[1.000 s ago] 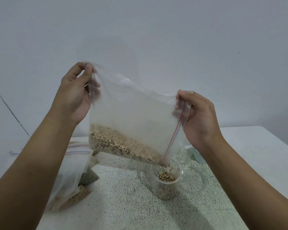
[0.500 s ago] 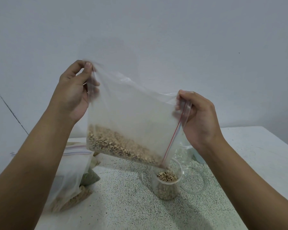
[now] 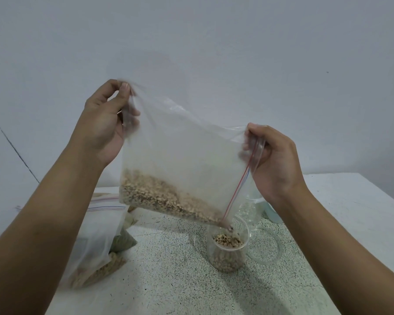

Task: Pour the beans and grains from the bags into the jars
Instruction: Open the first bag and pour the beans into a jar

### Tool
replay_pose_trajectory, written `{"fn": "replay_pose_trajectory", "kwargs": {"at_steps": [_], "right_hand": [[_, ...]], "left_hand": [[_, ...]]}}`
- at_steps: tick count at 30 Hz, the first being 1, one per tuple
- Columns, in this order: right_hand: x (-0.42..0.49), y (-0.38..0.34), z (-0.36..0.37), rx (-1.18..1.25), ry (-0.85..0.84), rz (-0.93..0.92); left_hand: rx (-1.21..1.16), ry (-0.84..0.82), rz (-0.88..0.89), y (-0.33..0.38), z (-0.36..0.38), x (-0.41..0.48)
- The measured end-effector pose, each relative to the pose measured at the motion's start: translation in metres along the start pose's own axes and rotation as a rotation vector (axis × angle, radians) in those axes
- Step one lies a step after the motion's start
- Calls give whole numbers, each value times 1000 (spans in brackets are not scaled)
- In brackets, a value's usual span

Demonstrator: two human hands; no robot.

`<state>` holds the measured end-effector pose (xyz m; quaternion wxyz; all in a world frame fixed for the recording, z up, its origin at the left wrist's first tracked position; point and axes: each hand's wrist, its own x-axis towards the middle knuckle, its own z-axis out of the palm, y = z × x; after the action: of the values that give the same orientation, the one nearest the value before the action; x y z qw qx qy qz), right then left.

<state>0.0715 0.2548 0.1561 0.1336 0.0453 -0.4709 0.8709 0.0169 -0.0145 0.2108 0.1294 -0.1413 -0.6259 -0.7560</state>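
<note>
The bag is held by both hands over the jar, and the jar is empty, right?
No. The head view shows the left hand and right hand holding the bag over the jar, but the jar is not empty: it already holds beans, well over half full.

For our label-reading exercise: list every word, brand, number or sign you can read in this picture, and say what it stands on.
None: no readable text anywhere.
The zip bag, pinched by the left hand and the right hand, shows only red and blue seal lines, no print.
The jar carries no label.
The spare bags on the table show seal stripes only.
</note>
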Motion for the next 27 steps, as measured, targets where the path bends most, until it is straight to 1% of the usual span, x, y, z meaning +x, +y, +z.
{"fn": "replay_pose_trajectory", "kwargs": {"at_steps": [18,27], "right_hand": [[-2,-6,-10,4,50,11],[-4,-8,-7,-11,34,29]], "left_hand": [[1,-28,-18,-6,12,0],[7,-23,9,-1,13,-2]]}}
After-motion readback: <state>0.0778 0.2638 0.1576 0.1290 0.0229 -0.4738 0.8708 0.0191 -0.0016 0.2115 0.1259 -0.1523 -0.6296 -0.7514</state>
